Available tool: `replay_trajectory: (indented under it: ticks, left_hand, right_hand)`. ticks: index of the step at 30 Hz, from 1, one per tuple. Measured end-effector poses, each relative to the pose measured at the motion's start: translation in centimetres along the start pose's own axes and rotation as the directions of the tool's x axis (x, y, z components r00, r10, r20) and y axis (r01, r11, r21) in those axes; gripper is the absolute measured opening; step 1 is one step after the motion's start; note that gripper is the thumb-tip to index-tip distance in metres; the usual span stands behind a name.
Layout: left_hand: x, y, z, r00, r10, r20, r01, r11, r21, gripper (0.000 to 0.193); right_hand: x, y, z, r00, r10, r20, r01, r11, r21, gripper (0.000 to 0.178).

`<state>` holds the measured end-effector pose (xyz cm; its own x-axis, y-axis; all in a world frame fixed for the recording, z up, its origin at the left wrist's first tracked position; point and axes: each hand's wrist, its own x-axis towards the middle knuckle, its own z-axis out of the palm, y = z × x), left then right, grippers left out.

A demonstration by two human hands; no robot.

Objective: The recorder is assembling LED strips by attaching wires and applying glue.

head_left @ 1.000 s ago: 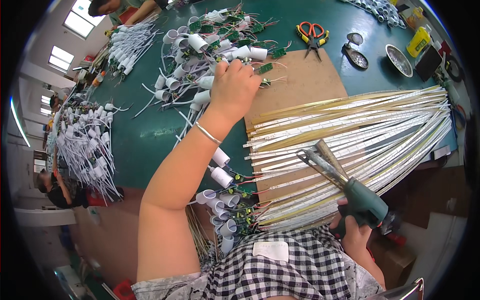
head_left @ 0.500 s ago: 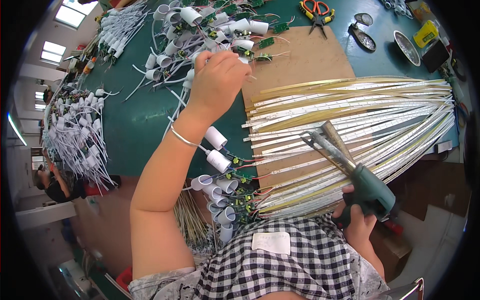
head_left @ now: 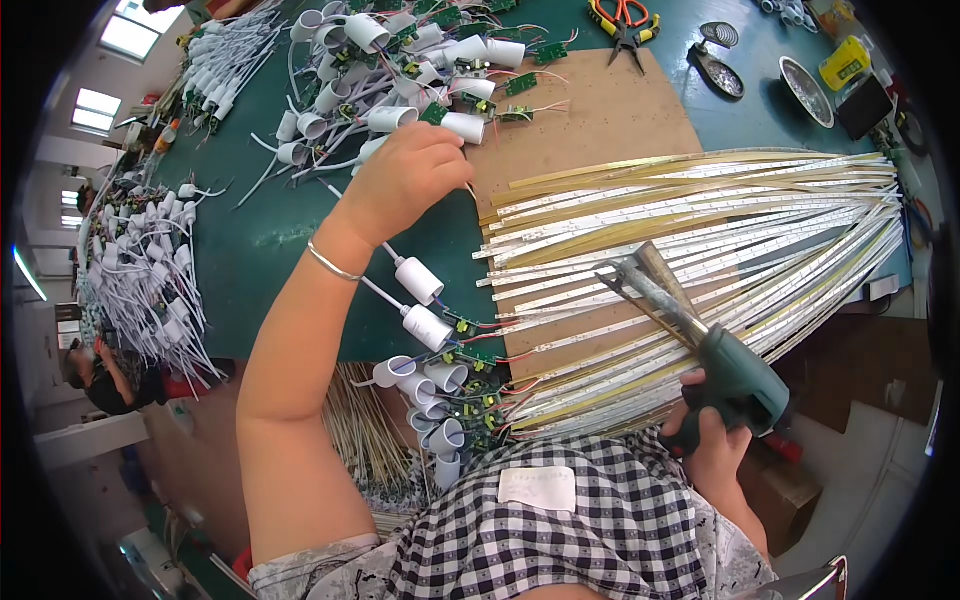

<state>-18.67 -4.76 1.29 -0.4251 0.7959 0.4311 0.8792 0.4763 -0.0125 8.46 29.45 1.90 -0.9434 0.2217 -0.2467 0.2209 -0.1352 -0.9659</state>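
My left hand (head_left: pixel 408 185) is closed in a pinch above the left edge of a brown board (head_left: pixel 570 105). A thin pale wire end sticks out at its fingertips; whatever else it grips is hidden. Just beyond it lies a pile of white plastic caps (head_left: pixel 390 118) with cables and small green circuit boards (head_left: pixel 520 85). My right hand (head_left: pixel 715 445) wraps around the handle of a dark green soldering gun (head_left: pixel 742 375). The gun's metal tip hangs over rows of white and yellow LED strips (head_left: pixel 620 265). Near my body, several caps (head_left: pixel 428 326) are joined to strips by red wires.
Orange-and-yellow pliers (head_left: pixel 625 35) lie at the far edge of the brown board. Right of them are a soldering iron stand (head_left: pixel 718 75), a metal dish (head_left: pixel 806 92) and a yellow container (head_left: pixel 845 62). More capped cables (head_left: pixel 145 265) are heaped at left. A person (head_left: pixel 110 375) is at far left.
My left hand has drawn a little left and nearer to me, away from the pile, with the wire end still at its fingertips. My right hand and the soldering gun have hardly moved.
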Motion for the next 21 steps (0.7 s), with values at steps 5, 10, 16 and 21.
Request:
replay_trajectory:
  ticks: [5,10,16,21]
  left_hand:
    - [-0.6,3.3,-2.3,0.990,-0.118,0.076,0.124,0.989,-0.078,0.017]
    - [-4.3,9.3,-2.7,0.979,-0.176,0.105,0.199,0.940,-0.278,0.012]
    - [-5.9,12.8,-3.2,0.956,-0.277,0.095,0.293,0.919,-0.264,0.012]
    - [-4.9,13.0,-3.9,0.913,-0.407,0.037,0.398,0.862,-0.313,0.019]
  right_hand:
    - [0.2,-0.2,0.7,0.997,-0.072,-0.002,0.072,0.997,0.004,0.036]
    - [0.3,0.1,0.4,0.999,-0.011,0.034,0.010,1.000,0.030,0.036]
    - [0.4,-0.1,0.8,0.991,-0.073,0.111,0.068,0.996,0.052,0.042]
    - [0.3,-0.1,0.4,0.986,-0.061,0.156,0.053,0.997,0.058,0.048]
